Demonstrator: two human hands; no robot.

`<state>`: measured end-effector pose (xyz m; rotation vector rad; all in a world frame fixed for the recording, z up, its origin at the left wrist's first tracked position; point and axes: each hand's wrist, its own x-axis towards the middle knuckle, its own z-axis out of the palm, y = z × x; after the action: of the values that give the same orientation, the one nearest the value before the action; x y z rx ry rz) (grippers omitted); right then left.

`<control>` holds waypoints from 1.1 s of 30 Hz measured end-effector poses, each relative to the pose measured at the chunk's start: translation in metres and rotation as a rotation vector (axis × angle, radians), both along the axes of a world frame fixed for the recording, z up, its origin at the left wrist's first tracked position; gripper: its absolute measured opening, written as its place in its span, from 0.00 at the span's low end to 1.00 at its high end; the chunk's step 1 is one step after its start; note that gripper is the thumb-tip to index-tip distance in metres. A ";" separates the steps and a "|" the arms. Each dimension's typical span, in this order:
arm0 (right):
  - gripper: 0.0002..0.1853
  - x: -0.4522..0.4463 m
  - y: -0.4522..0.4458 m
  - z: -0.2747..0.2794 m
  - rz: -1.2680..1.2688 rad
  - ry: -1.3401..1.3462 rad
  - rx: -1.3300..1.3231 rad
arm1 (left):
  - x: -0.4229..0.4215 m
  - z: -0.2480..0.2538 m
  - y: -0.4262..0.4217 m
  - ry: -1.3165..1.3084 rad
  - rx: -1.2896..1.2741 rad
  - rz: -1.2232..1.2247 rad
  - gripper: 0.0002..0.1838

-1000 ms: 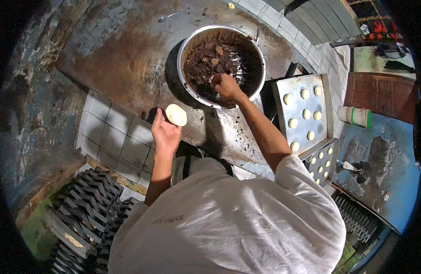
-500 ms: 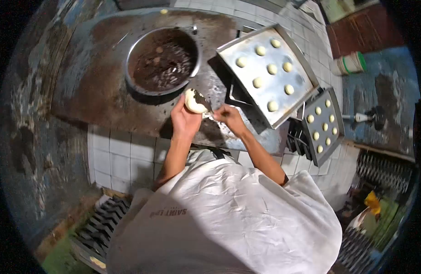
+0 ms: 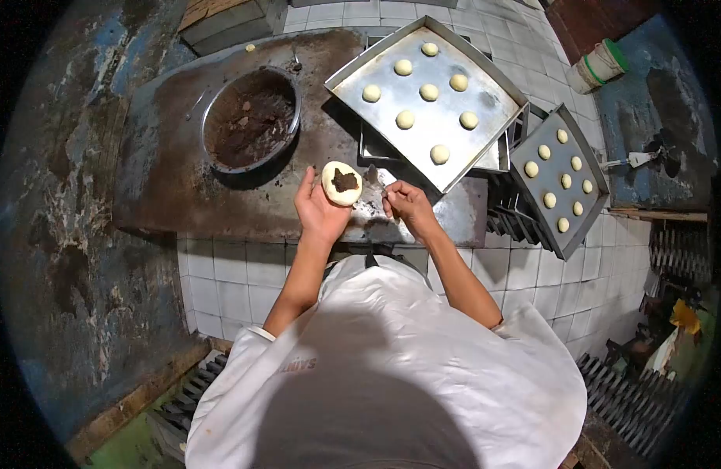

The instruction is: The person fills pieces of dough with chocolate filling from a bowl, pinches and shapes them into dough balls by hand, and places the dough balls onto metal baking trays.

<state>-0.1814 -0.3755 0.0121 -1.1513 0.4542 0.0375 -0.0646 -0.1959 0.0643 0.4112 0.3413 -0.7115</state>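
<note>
On the upturned palm of my left hand [image 3: 321, 215] rests a round of pale dough [image 3: 342, 192], with a dark brown filling [image 3: 345, 181] in its middle. The fingers stick out beside the dough. My right hand [image 3: 408, 205] is closed in a pinch just right of it, on a small spatula [image 3: 386, 178] whose shape is only partly clear. Its dark tip points up and left, apart from the dough. Beyond my left hand, a metal bowl [image 3: 297, 129] contains more dark brown filling [image 3: 247, 129].
A large metal tray [image 3: 391, 70] with several dough balls sits tilted at the table's right, over another tray. Farther right, a darker tray [image 3: 520, 160] bears more balls on a stack. One small dough piece [image 3: 250, 48] lies at the back of the worn table [image 3: 161, 156]. A white bucket [image 3: 599, 69] stands behind.
The dough has turned to face up, showing the filling in its centre. My right hand and the spatula have drawn away from it to the right. The camera view has shifted.
</note>
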 end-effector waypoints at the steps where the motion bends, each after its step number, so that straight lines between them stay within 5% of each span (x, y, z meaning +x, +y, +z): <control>1: 0.08 -0.001 0.004 0.019 0.020 -0.043 0.082 | -0.004 -0.003 0.002 0.000 0.005 0.003 0.31; 5: 0.08 0.000 0.008 -0.012 0.150 -0.194 0.011 | -0.015 -0.010 0.001 0.015 -0.034 -0.021 0.30; 10: 0.10 -0.036 -0.015 -0.114 0.081 0.058 -0.116 | -0.021 -0.005 0.006 0.021 -0.076 0.018 0.33; 12: 0.17 -0.046 -0.025 -0.130 0.175 0.187 -0.762 | -0.022 0.003 0.003 0.016 -0.044 0.031 0.34; 13: 0.17 -0.045 -0.023 -0.122 0.185 0.193 -0.763 | -0.023 0.006 0.004 0.010 -0.005 0.036 0.35; 15: 0.24 -0.019 -0.011 -0.097 0.036 0.026 -1.194 | -0.022 0.001 0.005 0.001 -0.007 0.030 0.36; 17: 0.28 0.012 0.012 -0.021 -0.080 -0.057 -0.738 | -0.023 0.001 0.007 0.001 -0.037 -0.037 0.36; 21: 0.36 0.045 0.031 0.023 0.172 0.027 0.309 | -0.020 -0.007 0.003 -0.089 -0.035 -0.104 0.33; 23: 0.30 0.045 0.026 0.045 0.199 0.061 0.307 | -0.004 -0.025 0.016 -0.294 0.255 -0.163 0.18; 25: 0.31 0.038 0.028 0.065 0.296 -0.130 -0.305 | 0.004 -0.016 0.032 -0.350 0.398 -0.231 0.16; 26: 0.39 0.037 0.029 0.074 0.354 -0.162 -0.620 | 0.005 -0.006 0.037 -0.461 0.523 -0.335 0.19; 27: 0.39 0.038 0.035 0.079 0.362 -0.158 -0.627 | 0.006 0.005 0.041 -0.571 0.646 -0.442 0.22; 29: 0.39 0.041 0.045 0.088 0.302 -0.331 -1.064 | 0.010 0.023 0.047 -0.624 0.674 -0.425 0.29; 33: 0.21 0.062 0.068 0.113 0.148 -0.413 -1.136 | 0.023 0.053 0.067 -0.716 0.732 -0.310 0.30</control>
<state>-0.1191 -0.3080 0.1250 -2.2439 -0.0284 -0.3687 -0.0417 -0.1284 0.1173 1.3912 -0.1668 -0.6737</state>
